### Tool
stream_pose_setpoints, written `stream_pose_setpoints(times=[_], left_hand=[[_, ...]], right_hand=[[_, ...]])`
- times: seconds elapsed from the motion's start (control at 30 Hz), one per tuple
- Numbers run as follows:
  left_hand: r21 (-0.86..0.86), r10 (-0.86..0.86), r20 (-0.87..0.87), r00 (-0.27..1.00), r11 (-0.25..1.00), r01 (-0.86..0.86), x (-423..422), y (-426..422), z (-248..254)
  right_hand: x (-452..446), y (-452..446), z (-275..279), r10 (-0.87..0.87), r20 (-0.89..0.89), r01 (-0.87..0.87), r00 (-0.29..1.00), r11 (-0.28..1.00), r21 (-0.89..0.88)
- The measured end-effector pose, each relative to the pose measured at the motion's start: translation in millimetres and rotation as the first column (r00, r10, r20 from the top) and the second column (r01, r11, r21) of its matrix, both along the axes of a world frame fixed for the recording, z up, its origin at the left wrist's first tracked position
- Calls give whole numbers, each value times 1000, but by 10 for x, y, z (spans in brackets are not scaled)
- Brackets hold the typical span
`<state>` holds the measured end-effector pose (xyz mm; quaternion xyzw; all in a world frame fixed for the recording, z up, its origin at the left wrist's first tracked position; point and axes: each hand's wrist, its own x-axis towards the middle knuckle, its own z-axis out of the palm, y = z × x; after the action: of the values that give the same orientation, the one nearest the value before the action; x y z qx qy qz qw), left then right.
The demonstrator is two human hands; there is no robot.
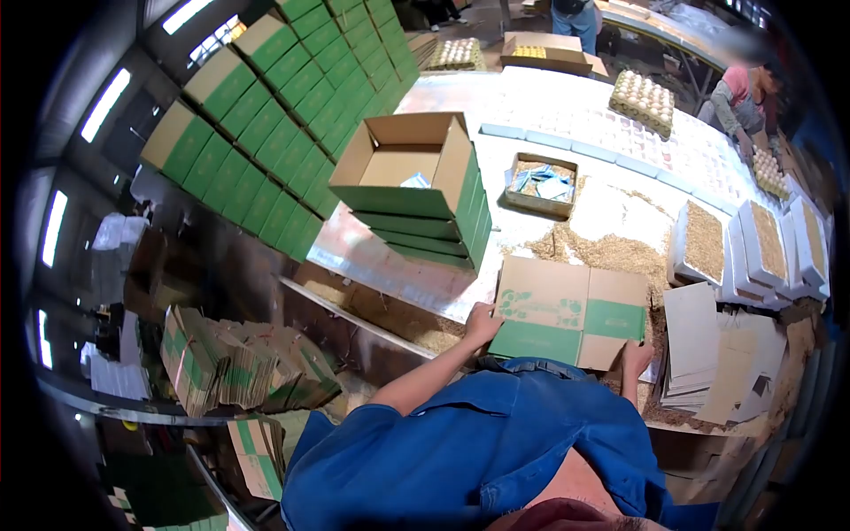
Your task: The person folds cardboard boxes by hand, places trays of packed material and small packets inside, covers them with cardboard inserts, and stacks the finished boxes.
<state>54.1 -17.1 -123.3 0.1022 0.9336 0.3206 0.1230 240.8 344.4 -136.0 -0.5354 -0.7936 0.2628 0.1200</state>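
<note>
A folded-flat cardboard box (542,296), brown with green bands and green print, lies at the table's near edge in front of my body. My left hand (482,326) grips its left edge, fingers closed at the side. At its lower right corner, my right hand (636,358) is closed on the edge, with some fingers hidden. Ahead and to the left, an open-topped cardboard box (403,164) sits on a stack of green-sided boxes, with a small blue-and-white piece inside. A tray (540,205) of husk-like filler and blue-white packets stands beyond the flat box.
Green boxes (274,133) are stacked high at the left. White foam boxes (704,239) of filler and grey cardboard sheets (695,350) stand at the right. Egg trays (642,102) sit farther back. Bundled flat cartons (239,363) lie lower left. A co-worker (744,102) is at the far right.
</note>
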Motion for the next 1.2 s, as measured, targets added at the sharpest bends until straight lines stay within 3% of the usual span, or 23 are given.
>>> stream_pose_setpoints(times=[0.03, 0.1, 0.13, 0.17, 0.23, 0.27, 0.3, 0.4, 0.43, 0.47, 0.5, 0.53, 0.6, 0.67, 0.7, 0.73, 0.77, 0.83, 0.87, 0.97, 1.03, 1.1, 1.2], left_hand=[[-4, -9, -14, 1000, 1000, 9, -15, -55, -110], [405, 45, 305, 951, 898, -172, -128, -156, -284], [398, 97, 307, 947, 890, -221, -126, -133, -143], [399, 95, 300, 949, 891, -215, -114, -112, -1], [616, -42, 381, 924, 756, -220, -84, -102, 188], [682, -92, 346, 934, 708, -183, -92, -78, 231], [673, -122, 354, 927, 722, -162, -99, -40, 391], [693, -123, 248, 961, 716, -88, -146, 117, 641], [696, -119, 246, 962, 713, -89, -158, 134, 654], [753, -154, 130, 980, 658, 4, -174, 157, 670], [796, -181, 10, 983, 597, 101, -190, 189, 740], [840, -289, 10, 957, 522, 149, -271, 181, 824], [791, -285, -36, 958, 578, 202, -204, 215, 1205], [764, -260, -24, 965, 618, 186, -133, 254, 1501], [845, -268, 85, 960, 529, 73, -125, 252, 1536], [899, -287, 191, 939, 434, -50, -116, 245, 1556], [899, -284, 192, 939, 434, -52, -121, 239, 1566], [760, -285, 95, 954, 639, 116, -108, 242, 1641], [689, -283, 161, 946, 718, 97, -91, 254, 1683], [698, -405, 255, 878, 705, 123, -168, 219, 1757], [665, -426, 251, 869, 728, 165, -241, 218, 1799], [605, -523, 232, 820, 738, 299, -326, 255, 1863], [494, -537, 187, 822, 775, 394, -340, 314, 1998]], right_hand=[[-20, 18, 90, -9, -14, 9, 1000, 1000, -4], [-18, 71, 272, -62, -205, 76, 977, 995, 60], [-2, 194, 177, -33, -369, 63, 929, 995, 71], [35, 319, 94, -36, -375, 67, 926, 995, 70], [48, 469, 190, -43, -520, 74, 853, 996, 40], [68, 623, 136, -84, -356, 108, 931, 993, 49], [52, 689, 101, -80, -505, 115, 859, 993, 37], [-89, 798, 213, -74, -617, 135, 783, 989, 53], [-140, 890, 165, -76, -721, 70, 689, 997, -39], [-175, 974, 119, -93, -809, -7, 580, 993, -119], [-214, 988, 174, -88, -811, -8, 578, 993, -114], [-266, 1002, 222, -196, -865, -55, 463, 967, -248], [-326, 934, 438, -381, -881, -228, 281, 865, -447], [-303, 610, 1084, -406, -850, -240, 337, 835, -494], [-285, 516, 1294, -430, -812, -245, 394, 803, -544], [-280, 500, 1352, -320, -872, -316, 371, 839, -442], [-321, 530, 1289, -319, -872, -318, 373, 838, -443], [-436, 473, 1346, 34, -856, -223, 516, 970, -96], [-434, 400, 1373, 29, -789, -219, 614, 966, -135], [-529, 365, 1468, -50, -851, -279, 522, 933, -225], [-525, 588, 1304, 3, -829, -265, 560, 948, -176], [-486, 716, 1288, 142, -775, -397, 616, 906, -150], [-482, 771, 1181, 90, -821, -416, 563, 890, -188]])
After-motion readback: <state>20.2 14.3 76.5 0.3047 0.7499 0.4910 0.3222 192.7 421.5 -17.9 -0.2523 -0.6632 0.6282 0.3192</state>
